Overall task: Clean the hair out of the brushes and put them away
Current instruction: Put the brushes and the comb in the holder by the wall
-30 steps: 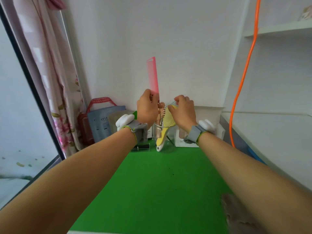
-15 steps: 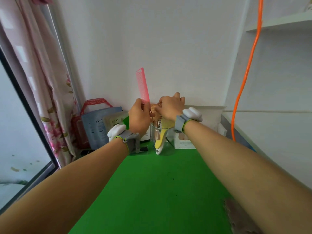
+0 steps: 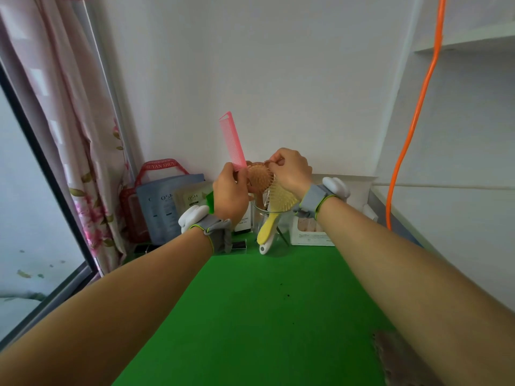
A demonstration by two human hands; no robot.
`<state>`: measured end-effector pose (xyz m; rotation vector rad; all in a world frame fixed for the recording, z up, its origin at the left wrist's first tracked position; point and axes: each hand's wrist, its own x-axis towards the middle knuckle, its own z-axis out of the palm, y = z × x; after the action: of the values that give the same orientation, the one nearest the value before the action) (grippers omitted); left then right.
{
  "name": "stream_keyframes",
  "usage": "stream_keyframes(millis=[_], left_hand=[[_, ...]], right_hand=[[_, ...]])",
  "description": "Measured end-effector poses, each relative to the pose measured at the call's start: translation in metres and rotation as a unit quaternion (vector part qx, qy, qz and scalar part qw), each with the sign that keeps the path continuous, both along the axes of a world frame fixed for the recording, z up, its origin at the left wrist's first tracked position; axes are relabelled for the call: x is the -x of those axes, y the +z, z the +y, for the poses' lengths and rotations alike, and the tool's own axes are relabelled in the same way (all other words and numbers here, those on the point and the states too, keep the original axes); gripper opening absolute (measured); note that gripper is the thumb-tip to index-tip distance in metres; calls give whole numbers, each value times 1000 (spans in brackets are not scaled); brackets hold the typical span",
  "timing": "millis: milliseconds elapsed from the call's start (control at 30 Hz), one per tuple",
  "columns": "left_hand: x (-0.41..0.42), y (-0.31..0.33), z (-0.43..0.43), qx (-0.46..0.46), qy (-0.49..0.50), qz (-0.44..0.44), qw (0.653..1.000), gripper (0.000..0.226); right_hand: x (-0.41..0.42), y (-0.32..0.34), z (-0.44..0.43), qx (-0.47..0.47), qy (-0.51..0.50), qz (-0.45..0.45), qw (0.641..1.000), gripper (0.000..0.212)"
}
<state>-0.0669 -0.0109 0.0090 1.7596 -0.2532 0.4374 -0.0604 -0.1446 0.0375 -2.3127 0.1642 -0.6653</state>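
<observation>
Evidently the cleaning step is in hand: just above the cup [image 3: 280, 227], the right hand [image 3: 291, 172] pinches at the tan brush [image 3: 257, 176] with thumb and forefinger, any hair too fine to see; the left hand [image 3: 230, 192] grips the comb [image 3: 232, 140] upright, above the cup's left rim. A yellow brush [image 3: 281, 197] stands in the cup, handle down; next, I judge, the pinch must draw clear of the bristles without tipping the cup.

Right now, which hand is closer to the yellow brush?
Right. The right hand sits just above the yellow brush's head; the left hand, gripping the pink comb, is off to its left.
</observation>
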Motion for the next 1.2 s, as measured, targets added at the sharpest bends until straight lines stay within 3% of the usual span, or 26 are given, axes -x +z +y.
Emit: stream_keyframes(millis=[200,433,767,1200], left_hand=[[1,-3,-1,14,-9,2,1000,19],[-1,-12,0,-12,-16,9,1000,19],[-11,-33,0,-155,-29,86,984,18],[-7,-43,-3,-137,-44,76,987,18]], right_hand=[[2,-1,-6,-87,3,-76,993,7],[1,-5,-2,-69,-43,-89,993,9],[3,-9,0,23,-46,-79,996,11],[0,-11,-4,29,-54,-73,995,18]])
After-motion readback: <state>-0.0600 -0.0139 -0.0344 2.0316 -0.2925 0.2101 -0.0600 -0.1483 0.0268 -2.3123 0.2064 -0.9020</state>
